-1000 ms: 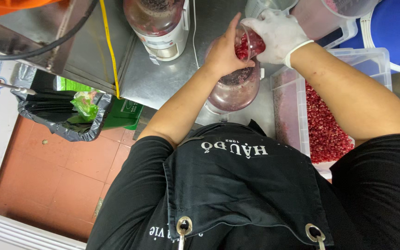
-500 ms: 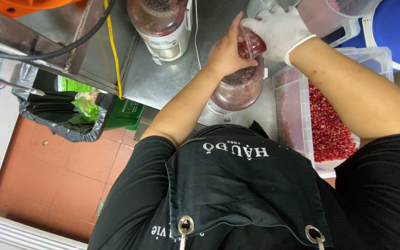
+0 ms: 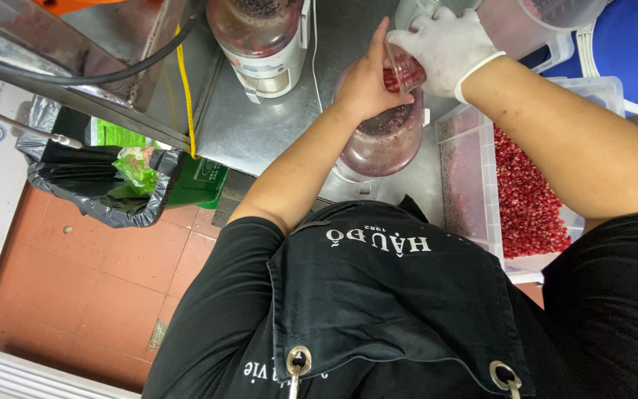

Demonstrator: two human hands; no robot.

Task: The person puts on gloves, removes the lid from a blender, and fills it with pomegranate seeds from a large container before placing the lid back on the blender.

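Hands (image 3: 367,85) tipping seed cup (image 3: 405,72) into jug (image 3: 382,144).

I see clear jug (image 3: 379,144) upright on steel counter, pink-stained, dark residue inside. Small clear cup (image 3: 402,70) of red seeds tilted over its mouth.

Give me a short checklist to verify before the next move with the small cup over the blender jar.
1. Left hand steadies the blender jar: ok.
2. Gloved right hand grips the small cup: ok.
3. Cup tilted over the jar mouth: ok.
4. Jar stands flat on the steel counter: cannot tell.
5. Tub of red seeds close beside the jar: ok.
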